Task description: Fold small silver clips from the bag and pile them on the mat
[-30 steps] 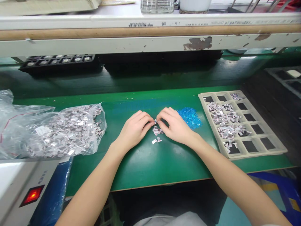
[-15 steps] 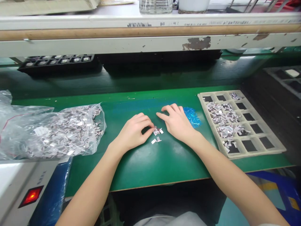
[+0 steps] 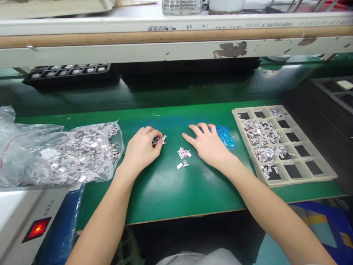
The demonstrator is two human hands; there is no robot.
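Note:
My left hand (image 3: 145,149) is curled on the green table, left of the middle. Between its thumb and fingers is a cluster of small silvery metal pieces (image 3: 163,139), partly hidden by the fingers. To the right lies a loose little heap of similar flat metal pieces (image 3: 183,152), with a few more (image 3: 182,164) just in front of it. My right hand (image 3: 208,143) rests on the table beyond the heap, fingers spread and nothing in them. Right beside it is a pile of small clear-blue pieces (image 3: 226,137).
At left lies a clear plastic bag (image 3: 74,154) full of metal pieces, behind a white machine (image 3: 16,213) with a lit red switch. A compartment tray (image 3: 303,180) with more pieces sits at right. A shelf edge (image 3: 176,53) spans the back, above black trays (image 3: 68,75).
My left hand has moved left, away from the middle heap, and the metal pieces at its fingertips now show. My right hand has stayed nearly in place, its fingers slightly more spread.

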